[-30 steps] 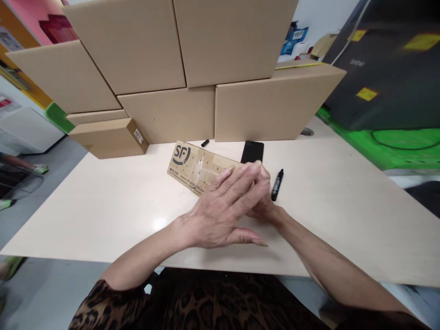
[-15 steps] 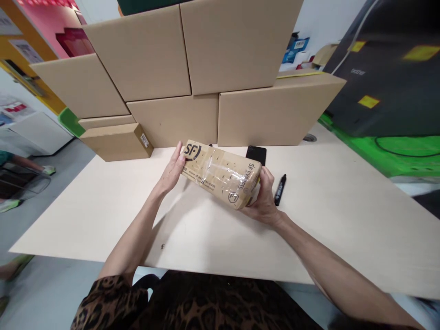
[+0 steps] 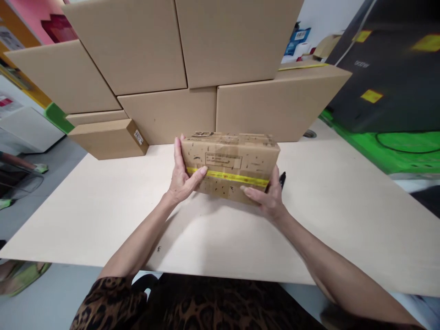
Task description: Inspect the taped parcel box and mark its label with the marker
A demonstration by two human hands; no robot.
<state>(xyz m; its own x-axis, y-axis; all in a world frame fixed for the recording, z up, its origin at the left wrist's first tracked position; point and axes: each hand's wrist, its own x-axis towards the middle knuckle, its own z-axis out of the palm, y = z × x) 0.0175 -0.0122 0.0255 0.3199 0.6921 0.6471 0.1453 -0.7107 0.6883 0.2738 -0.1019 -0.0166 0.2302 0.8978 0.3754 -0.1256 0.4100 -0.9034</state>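
Between my two hands is a brown cardboard box [image 3: 237,158] with printed marks, clear tape and a yellow strip along its near side. My left hand [image 3: 184,178] grips its left end, thumb lying across the front face. At the right end, my right hand [image 3: 270,195] clasps the lower corner, its thumb on the front and the other fingers partly hidden behind. The box looks held just above the white table [image 3: 213,247]. A black marker [image 3: 282,179] pokes out beyond my right hand, mostly covered by it.
Large plain cartons [image 3: 168,117] are stacked as a wall along the table's back. A flatter carton [image 3: 110,140] with a label stands at the back left. To the right are a dark grey case [image 3: 374,68] and a green surface [image 3: 388,149]. Another person's foot [image 3: 27,277] shows at lower left.
Both hands have turned the box so its yellow-striped side faces me, and its printed top has tipped away. My left thumb has come onto the front. The black phone-like slab is now hidden behind the box.
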